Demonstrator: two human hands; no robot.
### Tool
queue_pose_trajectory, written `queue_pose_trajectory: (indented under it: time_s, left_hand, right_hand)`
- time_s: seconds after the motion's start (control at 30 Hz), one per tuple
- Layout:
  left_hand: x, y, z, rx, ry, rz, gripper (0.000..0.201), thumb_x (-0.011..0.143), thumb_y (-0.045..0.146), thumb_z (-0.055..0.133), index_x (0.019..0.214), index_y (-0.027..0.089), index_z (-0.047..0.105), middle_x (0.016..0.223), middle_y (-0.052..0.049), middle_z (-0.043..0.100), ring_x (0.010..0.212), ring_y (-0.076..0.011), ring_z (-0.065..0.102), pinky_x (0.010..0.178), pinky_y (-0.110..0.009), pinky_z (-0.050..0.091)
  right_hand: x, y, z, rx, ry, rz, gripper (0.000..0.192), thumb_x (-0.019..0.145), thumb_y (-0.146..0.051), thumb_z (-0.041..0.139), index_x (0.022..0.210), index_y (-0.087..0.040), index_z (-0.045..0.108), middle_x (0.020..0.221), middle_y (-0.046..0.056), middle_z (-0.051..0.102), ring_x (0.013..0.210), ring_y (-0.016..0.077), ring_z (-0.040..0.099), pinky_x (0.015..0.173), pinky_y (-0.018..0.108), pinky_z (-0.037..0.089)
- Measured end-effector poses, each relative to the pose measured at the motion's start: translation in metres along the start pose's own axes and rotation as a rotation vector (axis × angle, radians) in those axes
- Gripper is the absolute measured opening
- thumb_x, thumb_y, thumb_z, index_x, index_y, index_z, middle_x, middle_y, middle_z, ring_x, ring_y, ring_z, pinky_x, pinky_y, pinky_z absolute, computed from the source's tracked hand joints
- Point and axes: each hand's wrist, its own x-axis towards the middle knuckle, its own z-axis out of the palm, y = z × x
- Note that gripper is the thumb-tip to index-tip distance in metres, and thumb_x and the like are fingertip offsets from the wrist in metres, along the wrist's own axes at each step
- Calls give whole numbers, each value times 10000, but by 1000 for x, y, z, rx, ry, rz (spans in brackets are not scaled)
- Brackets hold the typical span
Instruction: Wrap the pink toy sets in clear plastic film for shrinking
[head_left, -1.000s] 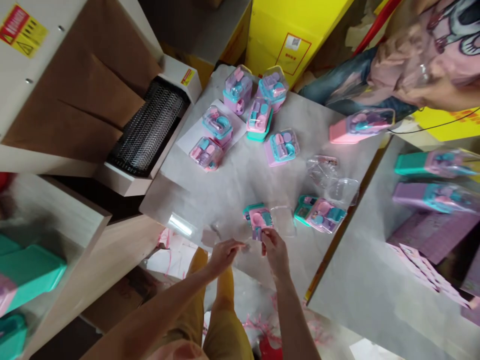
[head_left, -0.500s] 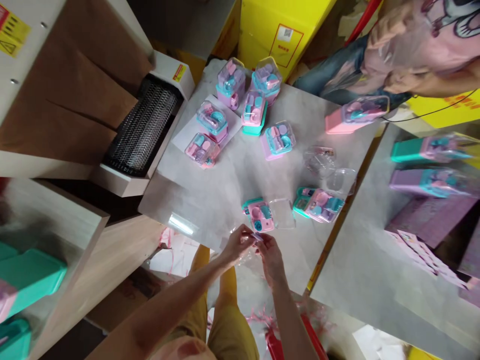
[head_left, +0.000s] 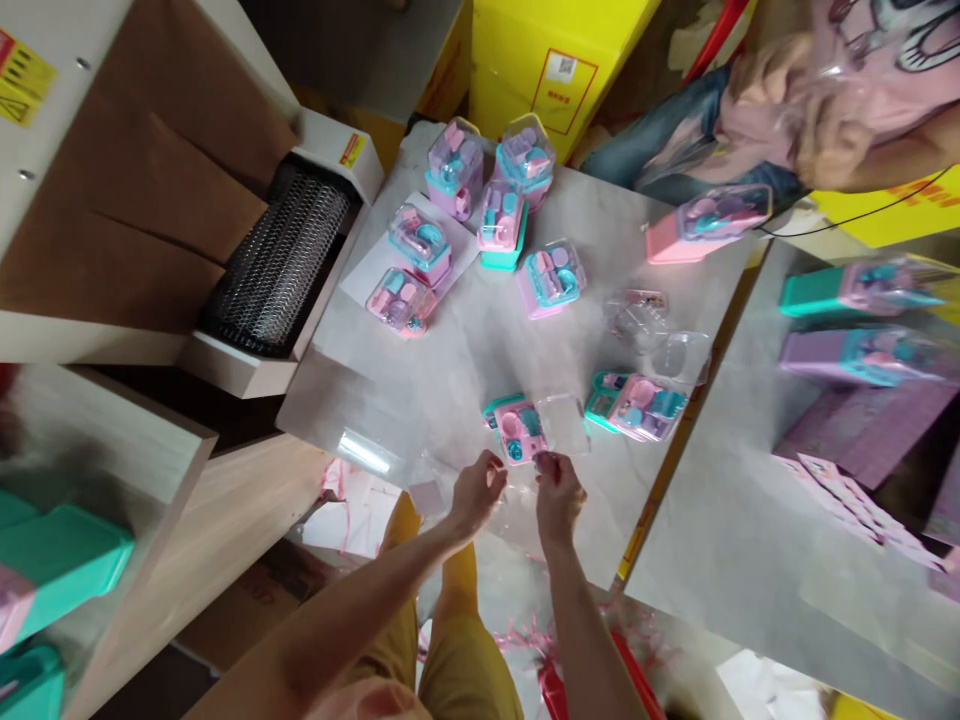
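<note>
In front of me lies a small teal-and-pink toy case (head_left: pixel 517 428) with its clear lid (head_left: pixel 562 424) folded out to the right. My right hand (head_left: pixel 559 498) is at the case's near right corner, its fingertips pinching a small purple piece (head_left: pixel 538 459) whose shape is mostly hidden. Beside the near left edge, my left hand (head_left: pixel 478 492) is loosely curled, fingers slightly apart, with nothing visible in it. A clear plastic bag (head_left: pixel 517 505) appears on the table below the hands. To the right lies another filled teal-and-pink case (head_left: pixel 645 408).
Several lidded toy cases (head_left: pixel 553 275) stand farther back on the grey table (head_left: pixel 450 370). Loose clear plastic covers (head_left: pixel 637 315) lie at right. A machine with a mesh conveyor (head_left: pixel 281 260) borders the left side. Across the table, a person's hands (head_left: pixel 832 130) are blurred.
My hands were together on the small purple piece and have since separated. The right hand has brought the piece to the case's near right corner; the left has let go.
</note>
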Motion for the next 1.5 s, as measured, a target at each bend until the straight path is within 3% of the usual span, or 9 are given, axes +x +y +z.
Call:
queue_pose_trajectory:
  time_s: [0.1,0.23,0.57,0.7,0.87,1.07,1.23,1.33,1.5]
  left_hand:
    - [11,1,-5,38,48,5,179,807,324,522,944,221,471,713,37,625,660,-153,601,611,-250,401]
    - [24,4,-2,68,29,-14,322,751,367,624,970,224,436,766,29,645,695,-167,623,592,-245,398]
    - [39,9,5,-10,-30,-19,215,716,291,662,843,204,512,718,23,639,676,-157,608,596,-240,397]
    - [42,4,3,-165,-45,13,181,717,314,643,793,203,522,752,27,645,719,-140,606,660,-235,432]
    - [44,2,3,-185,-22,-3,201,741,385,590,736,191,538,716,10,644,728,-156,605,684,-254,437]
    - [38,-3,-2,-193,-5,1,272,812,391,450,684,185,574,583,19,600,612,-146,569,602,-245,424]
    - [35,-1,-3,-214,43,-1,241,782,399,515,748,181,610,670,13,646,641,-134,576,632,-236,421]
    - [35,3,-4,-211,34,-9,206,733,386,589,749,184,625,689,12,657,673,-139,587,638,-234,420]
    - [36,2,-6,-167,2,-50,237,697,412,625,700,174,620,687,-1,655,690,-156,591,635,-250,428]
  right_hand:
    - [14,3,7,-87,55,-132,515,843,-576,345,709,-164,623,634,71,616,588,172,553,592,282,404]
    - [18,5,19,-162,134,-138,518,872,-543,318,698,-167,629,718,89,603,643,174,520,599,285,373]
    - [11,13,35,-328,100,-110,312,853,-316,365,809,-181,643,796,79,592,588,156,482,507,269,280]
    - [10,12,41,-343,114,-82,319,868,-349,373,838,-183,644,798,86,606,558,154,484,495,273,269]
    - [11,8,37,-341,164,-87,415,909,-450,308,816,-185,614,757,80,613,482,129,447,462,266,247]
    - [-15,6,29,-298,231,-165,479,916,-516,285,1007,-134,559,826,115,611,694,188,580,551,273,388]
    - [-31,15,49,-284,143,-155,426,899,-467,365,1090,-153,581,795,82,647,583,164,557,488,258,337]
    - [-31,15,55,-157,102,-98,336,863,-375,395,1056,-188,597,898,90,643,628,163,557,507,259,349]
    - [-34,5,53,260,80,16,210,741,-292,453,868,-191,585,860,66,567,744,161,557,685,303,455]
